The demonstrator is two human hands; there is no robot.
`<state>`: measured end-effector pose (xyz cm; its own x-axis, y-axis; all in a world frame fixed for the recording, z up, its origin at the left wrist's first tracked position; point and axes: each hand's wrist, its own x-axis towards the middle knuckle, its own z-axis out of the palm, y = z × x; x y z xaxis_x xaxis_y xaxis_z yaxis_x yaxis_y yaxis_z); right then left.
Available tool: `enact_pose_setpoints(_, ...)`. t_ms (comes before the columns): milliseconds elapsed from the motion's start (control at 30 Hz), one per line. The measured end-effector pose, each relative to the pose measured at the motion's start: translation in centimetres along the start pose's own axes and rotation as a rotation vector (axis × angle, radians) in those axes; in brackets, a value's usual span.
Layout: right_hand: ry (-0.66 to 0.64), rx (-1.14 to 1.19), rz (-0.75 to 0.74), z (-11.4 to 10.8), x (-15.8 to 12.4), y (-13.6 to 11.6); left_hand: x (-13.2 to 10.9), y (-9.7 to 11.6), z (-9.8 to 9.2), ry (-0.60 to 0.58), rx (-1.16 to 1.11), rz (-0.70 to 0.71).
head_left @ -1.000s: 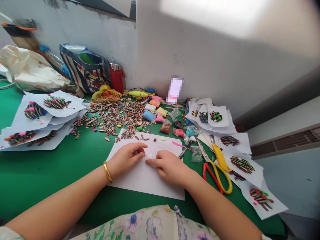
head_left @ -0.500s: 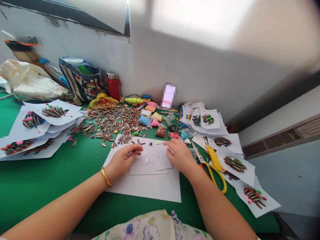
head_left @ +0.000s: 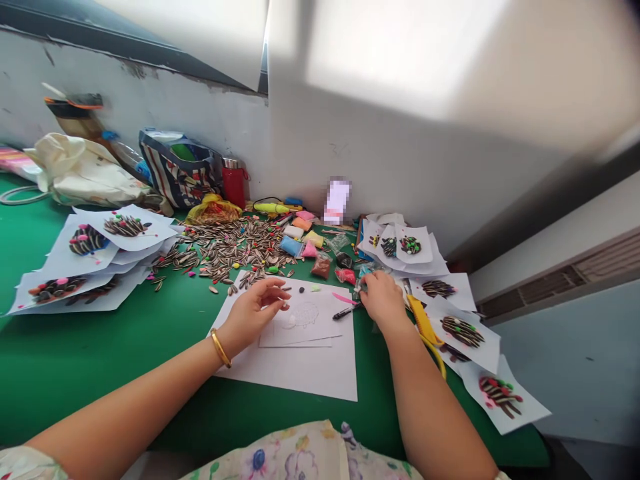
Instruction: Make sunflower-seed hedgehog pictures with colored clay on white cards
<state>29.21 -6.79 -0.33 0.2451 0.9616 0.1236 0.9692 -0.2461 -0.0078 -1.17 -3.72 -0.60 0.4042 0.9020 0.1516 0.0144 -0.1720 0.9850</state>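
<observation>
My left hand (head_left: 257, 312) is curled over the left part of a small paper sheet with a faint printed outline drawing (head_left: 303, 315). Its fingers are bent towards the thumb; a tiny whitish bit shows at the thumb tip, too small to name. My right hand (head_left: 384, 300) is closed at a clear plastic bag (head_left: 361, 283) to the right of the paper, its fingertips partly hidden. Between the hands lie a black clay ball (head_left: 301, 290), a pale green clay bit (head_left: 315, 288), a pink strip (head_left: 344, 298) and a black pen (head_left: 344, 312). A larger white sheet (head_left: 310, 373) lies beneath.
Striped sunflower seeds (head_left: 225, 247) are heaped behind the paper. Coloured clay packets (head_left: 291, 245) lie beside them. Finished seed pictures (head_left: 125, 227) are stacked left, with more pictures (head_left: 463, 331) at right. A yellow cutter (head_left: 424, 320) lies near my right wrist.
My right hand has moved right, off the paper to the plastic bags, uncovering the pink strip and pen. My left hand stays over the paper. The view has shifted slightly.
</observation>
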Motion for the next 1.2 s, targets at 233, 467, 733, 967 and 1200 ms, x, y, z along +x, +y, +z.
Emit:
enact_pose_setpoints(233, 0.132, 0.038, -0.022, -0.7, -0.7, -0.3, 1.1, 3.4, 0.6, 0.013, -0.069, -0.01)
enact_pose_setpoints(467, 0.221, 0.528, -0.404, -1.9, -2.8, -4.8, 2.3, 2.2, 3.4, 0.065, -0.044, 0.093)
enact_pose_setpoints(733, 0.138, 0.758, -0.472, -1.4, -4.3, -7.5, 1.5, 0.7, 4.0, 0.05, 0.181, 0.269)
enact_pose_setpoints(967, 0.086, 0.815, -0.438, -0.9, -4.4, -8.2, 0.9, 0.3, 3.6, 0.065, 0.59, 0.407)
enact_pose_setpoints(1200, 0.042, 0.796, -0.277, -0.3, -4.4, -8.5, 0.5, 0.2, 3.5, -0.006, 0.595, 0.445)
